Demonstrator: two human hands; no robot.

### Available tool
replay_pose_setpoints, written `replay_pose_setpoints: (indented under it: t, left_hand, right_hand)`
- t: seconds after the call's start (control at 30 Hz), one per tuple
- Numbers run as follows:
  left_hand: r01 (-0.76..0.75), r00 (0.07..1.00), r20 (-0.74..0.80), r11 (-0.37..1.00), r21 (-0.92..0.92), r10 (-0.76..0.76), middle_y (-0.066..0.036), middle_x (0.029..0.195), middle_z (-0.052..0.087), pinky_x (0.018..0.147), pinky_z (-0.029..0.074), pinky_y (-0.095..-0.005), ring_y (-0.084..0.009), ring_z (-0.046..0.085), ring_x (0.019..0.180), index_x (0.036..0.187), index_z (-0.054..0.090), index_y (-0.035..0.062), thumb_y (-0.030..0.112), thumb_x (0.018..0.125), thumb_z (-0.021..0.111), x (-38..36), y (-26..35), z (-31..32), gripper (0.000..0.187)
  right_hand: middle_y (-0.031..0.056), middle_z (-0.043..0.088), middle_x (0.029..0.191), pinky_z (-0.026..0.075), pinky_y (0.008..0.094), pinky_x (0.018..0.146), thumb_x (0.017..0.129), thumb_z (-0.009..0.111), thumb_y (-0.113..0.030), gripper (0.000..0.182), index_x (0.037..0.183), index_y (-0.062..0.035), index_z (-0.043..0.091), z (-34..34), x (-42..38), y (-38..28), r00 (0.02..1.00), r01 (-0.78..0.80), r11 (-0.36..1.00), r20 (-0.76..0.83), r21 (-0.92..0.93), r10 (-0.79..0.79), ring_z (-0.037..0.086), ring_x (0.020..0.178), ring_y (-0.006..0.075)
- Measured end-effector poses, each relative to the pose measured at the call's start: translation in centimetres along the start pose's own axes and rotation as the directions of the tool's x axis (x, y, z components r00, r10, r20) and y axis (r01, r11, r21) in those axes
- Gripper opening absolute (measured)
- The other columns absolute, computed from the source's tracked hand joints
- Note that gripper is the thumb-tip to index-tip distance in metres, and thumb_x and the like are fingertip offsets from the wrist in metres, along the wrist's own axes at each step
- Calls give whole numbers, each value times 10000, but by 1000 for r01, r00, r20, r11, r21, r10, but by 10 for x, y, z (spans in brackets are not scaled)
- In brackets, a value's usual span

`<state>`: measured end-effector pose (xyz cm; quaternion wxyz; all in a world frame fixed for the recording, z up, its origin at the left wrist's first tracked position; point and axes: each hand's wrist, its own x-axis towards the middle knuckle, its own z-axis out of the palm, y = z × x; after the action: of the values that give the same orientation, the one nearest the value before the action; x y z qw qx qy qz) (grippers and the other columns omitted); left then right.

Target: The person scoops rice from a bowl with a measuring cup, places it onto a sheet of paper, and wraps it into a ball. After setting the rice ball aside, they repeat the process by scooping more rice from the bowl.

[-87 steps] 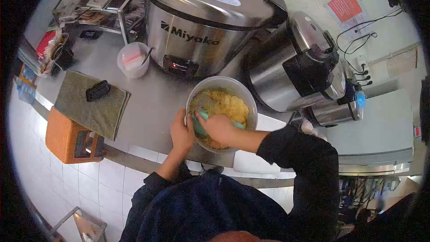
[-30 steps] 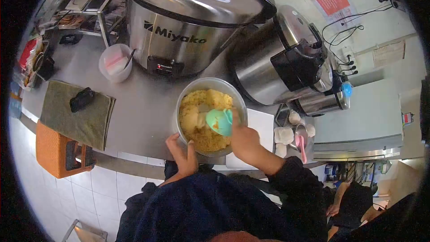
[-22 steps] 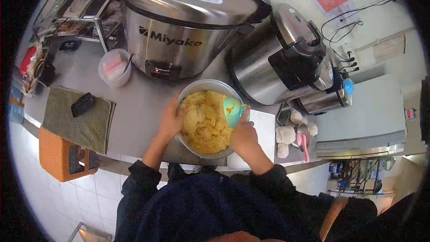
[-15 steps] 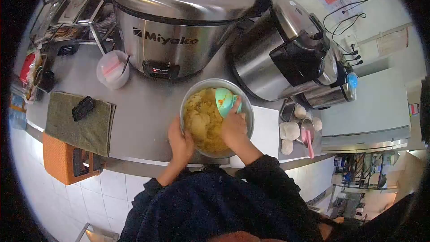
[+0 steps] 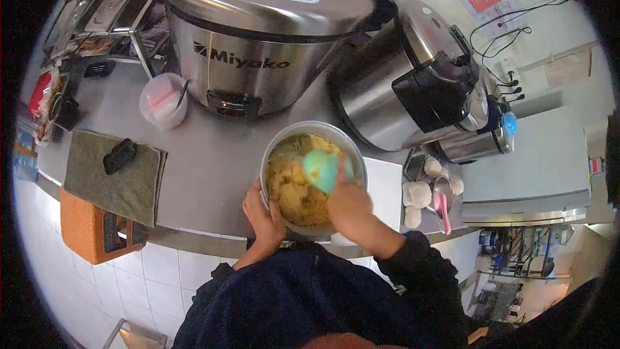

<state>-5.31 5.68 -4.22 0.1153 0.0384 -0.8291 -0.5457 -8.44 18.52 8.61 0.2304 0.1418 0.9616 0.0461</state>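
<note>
A round metal bowl (image 5: 267,155) sits near the counter's front edge, holding a yellowish, lumpy mash (image 5: 294,187). My left hand (image 5: 263,214) grips the bowl's left rim, thumb over the edge. In my right hand (image 5: 351,203) is a mint-green rice paddle (image 5: 321,169), its blade blurred by motion over the mash. My right fingers are wrapped round its handle, which they mostly hide. Under the bowl's right side lies a white board or sheet (image 5: 385,187).
Behind the bowl stand a large Miyako rice cooker (image 5: 248,68) and a second steel cooker (image 5: 381,84). A plastic tub (image 5: 164,108) and a folded green cloth (image 5: 115,184) lie left. Several pale balls (image 5: 418,194) and a pink-handled scoop (image 5: 442,200) sit right.
The green paddle has moved down within the bowl and now smears with motion. My right hand has shifted slightly right and down; my left hand stays on the rim.
</note>
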Motion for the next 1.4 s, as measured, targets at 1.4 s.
replay_pose_setpoints:
  t: [1.4]
  left_hand:
    - [-52,999,3,997,-51,52,-182,979,423,830,267,-407,-328,385,915,1099,390,-30,65,683,455,-2,-5,-7,431]
  right_hand:
    - [290,518,1000,402,407,814,747,486,-101,640,1292,21,174,19,110,2,946,266,928,114,259,-303,528,935,359]
